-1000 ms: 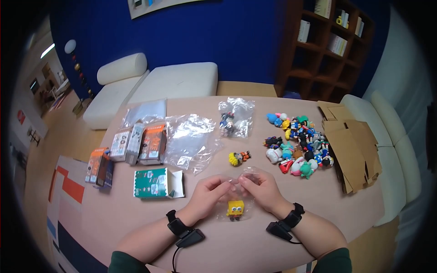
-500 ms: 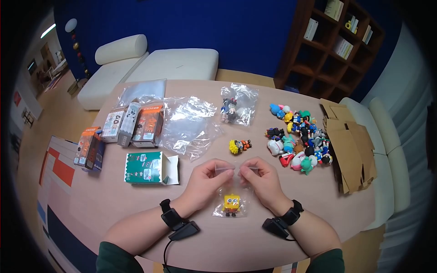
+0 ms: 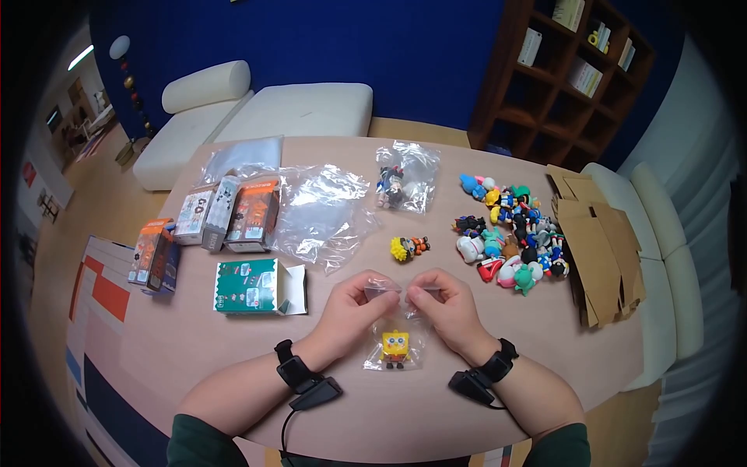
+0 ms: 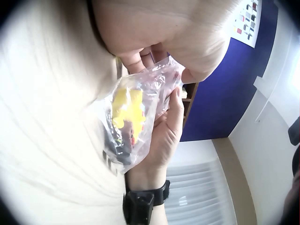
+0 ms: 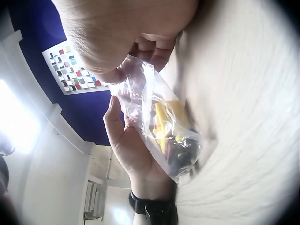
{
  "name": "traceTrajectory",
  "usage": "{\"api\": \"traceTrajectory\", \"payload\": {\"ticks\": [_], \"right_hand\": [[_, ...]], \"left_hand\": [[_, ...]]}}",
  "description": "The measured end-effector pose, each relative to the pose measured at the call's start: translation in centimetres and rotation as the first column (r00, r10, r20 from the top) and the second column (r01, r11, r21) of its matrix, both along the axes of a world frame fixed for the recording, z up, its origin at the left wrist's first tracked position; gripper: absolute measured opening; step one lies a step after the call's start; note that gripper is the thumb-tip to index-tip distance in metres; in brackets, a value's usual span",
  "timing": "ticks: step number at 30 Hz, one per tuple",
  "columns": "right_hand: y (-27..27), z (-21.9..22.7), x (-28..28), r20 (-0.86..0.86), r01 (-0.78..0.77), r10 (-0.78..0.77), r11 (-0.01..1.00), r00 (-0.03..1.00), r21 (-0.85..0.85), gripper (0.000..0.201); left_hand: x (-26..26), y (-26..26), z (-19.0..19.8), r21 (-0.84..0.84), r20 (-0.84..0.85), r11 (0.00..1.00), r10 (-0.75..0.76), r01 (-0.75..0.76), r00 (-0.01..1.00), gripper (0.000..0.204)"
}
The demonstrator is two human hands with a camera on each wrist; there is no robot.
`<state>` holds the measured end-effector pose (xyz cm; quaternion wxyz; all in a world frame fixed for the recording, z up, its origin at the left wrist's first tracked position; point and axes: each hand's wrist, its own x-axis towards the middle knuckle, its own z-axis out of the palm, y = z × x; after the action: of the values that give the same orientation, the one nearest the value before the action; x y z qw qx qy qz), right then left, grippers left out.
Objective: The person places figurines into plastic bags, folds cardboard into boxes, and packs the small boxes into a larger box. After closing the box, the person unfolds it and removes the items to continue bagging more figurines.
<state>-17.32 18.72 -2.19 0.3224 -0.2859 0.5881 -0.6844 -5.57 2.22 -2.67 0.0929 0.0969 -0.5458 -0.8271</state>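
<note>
A clear plastic bag [image 3: 414, 336] with a yellow square figure [image 3: 396, 345] inside lies near the table's front edge. The left hand [image 3: 355, 307] pinches the bag's upper left part between thumb and fingers, and the right hand [image 3: 447, 308] pinches its upper right part, a small gap between the two thumbs. The left wrist view shows the bag [image 4: 157, 84] hanging from the fingers, the yellow figure [image 4: 127, 107] low in it. In the right wrist view, the bag [image 5: 140, 89] is creased above the figure [image 5: 169, 117].
An orange-and-yellow figure [image 3: 409, 248] lies beyond the hands, a bagged figure [image 3: 391, 187] behind it. Left are a green box [image 3: 247, 286], several orange and white boxes [image 3: 254, 215] and empty plastic bags [image 3: 322, 214]. Right are piled figures [image 3: 513, 241] and flattened cardboard [image 3: 597, 257].
Since the earliest frame, the head view has shifted. The two hands have moved slightly apart at the bag's top, and the bagged figure has turned more upright. Little differs from half a second ago.
</note>
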Motion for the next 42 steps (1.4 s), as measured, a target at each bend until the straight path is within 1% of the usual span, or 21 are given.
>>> {"api": "traceTrajectory", "payload": {"ticks": [5,8,10,14,16,17,19,20,22,23,26,27,31,32,33,34,35,36,38,40,42], "right_hand": [[0.2,0.3,0.3,0.007,-0.007,0.007,1.0,1.0,0.001,0.014],[0.0,0.7,0.2,-0.065,-0.046,0.049,0.998,0.997,0.037,0.014],[0.2,1.4,0.4,0.014,-0.058,0.057,0.996,0.998,0.06,0.013],[0.1,1.6,0.5,0.02,-0.07,0.068,0.992,0.997,0.107,0.012],[0.3,2.1,0.9,-0.033,-0.014,0.016,0.997,0.999,0.07,0.011],[0.4,2.3,1.1,-0.044,-0.014,0.017,0.996,0.999,0.084,0.011],[0.2,2.8,1.5,-0.015,0.137,-0.138,0.99,0.99,-0.03,0.01],[0.1,3.2,1.5,-0.031,0.147,-0.147,0.989,0.989,-0.025,0.01],[0.2,4.0,1.3,0.096,0.26,-0.257,0.965,0.962,-0.026,0.004],[0.1,4.2,1.1,0.102,0.291,-0.286,0.956,0.953,-0.037,0.003],[0.4,4.6,0.4,0.034,0.304,-0.303,0.952,0.952,-0.037,0.003],[0.5,4.4,0.1,0.027,0.301,-0.3,0.953,0.954,-0.034,0.003],[0.9,5.9,-0.1,-0.073,0.187,-0.183,0.981,0.98,0.05,0.023],[0.9,6.4,0.1,-0.081,0.166,-0.158,0.981,0.984,0.098,0.031],[1.2,6.5,0.1,-0.081,0.166,-0.158,0.981,0.984,0.104,0.031],[1.4,6.7,0.1,-0.104,0.092,-0.073,0.977,0.992,0.194,0.036],[1.4,6.8,0.1,-0.12,0.02,0.014,0.959,0.993,0.282,0.042],[1.3,6.8,0.2,-0.122,0.019,0.017,0.959,0.992,0.281,0.042],[1.2,6.8,0.5,-0.102,-0.06,0.102,0.934,0.99,0.351,0.044],[1.0,7.0,0.5,-0.171,-0.025,0.087,0.942,0.981,0.335,0.039],[1.1,7.5,-0.1,-0.171,0.075,-0.017,0.938,0.985,0.338,0.033]], "left_hand": [[-0.1,0.2,0.3,-0.026,0.011,1.0,-0.007,0.007,1.0,0.015],[0.2,0.0,0.1,-0.071,0.027,0.997,0.033,-0.031,0.999,0.013],[-0.1,0.2,0.0,-0.078,0.021,0.997,0.023,-0.022,1.0,0.013],[0.2,-0.2,0.2,-0.031,-0.048,0.999,-0.026,0.024,0.999,0.011],[0.2,-0.4,0.4,-0.008,-0.04,0.992,-0.126,0.126,0.991,0.016],[0.2,-0.5,1.0,0.005,-0.053,0.992,-0.125,0.125,0.991,0.016],[0.0,-0.7,2.4,-0.063,-0.009,0.967,-0.249,0.248,0.968,0.027],[-0.2,-0.9,2.1,-0.06,-0.026,0.965,-0.258,0.256,0.966,0.027],[-0.5,-1.4,0.9,-0.051,0.074,0.949,-0.307,0.311,0.949,0.035],[-0.6,-1.4,0.6,-0.048,0.057,0.948,-0.312,0.315,0.948,0.033],[-0.3,-0.5,1.0,-0.111,-0.031,0.945,-0.314,0.309,0.949,0.031],[-0.3,-0.4,1.0,-0.136,-0.01,0.938,-0.324,0.32,0.946,0.029],[-0.6,-1.0,-0.5,-0.162,0.018,0.934,-0.32,0.318,0.947,0.028],[-0.6,-1.1,-0.6,-0.088,0.012,0.965,-0.249,0.249,0.968,0.027],[-0.5,-1.2,-0.6,-0.013,0.014,0.984,-0.179,0.179,0.984,0.026],[-0.5,-1.3,-0.6,-0.012,0.014,0.984,-0.178,0.178,0.984,0.026],[-0.6,-1.4,-0.5,0.083,-0.026,0.986,-0.143,0.144,0.989,0.026],[-0.6,-1.4,-0.4,0.179,-0.062,0.978,-0.102,0.112,0.993,0.026],[-0.6,-1.3,-0.2,0.14,-0.119,0.985,-0.08,0.096,0.99,0.026],[-0.4,-1.5,0.3,0.203,-0.042,0.967,-0.15,0.156,0.988,0.029],[-0.4,-1.3,0.3,0.216,-0.062,0.969,-0.109,0.12,0.992,0.036]]}}
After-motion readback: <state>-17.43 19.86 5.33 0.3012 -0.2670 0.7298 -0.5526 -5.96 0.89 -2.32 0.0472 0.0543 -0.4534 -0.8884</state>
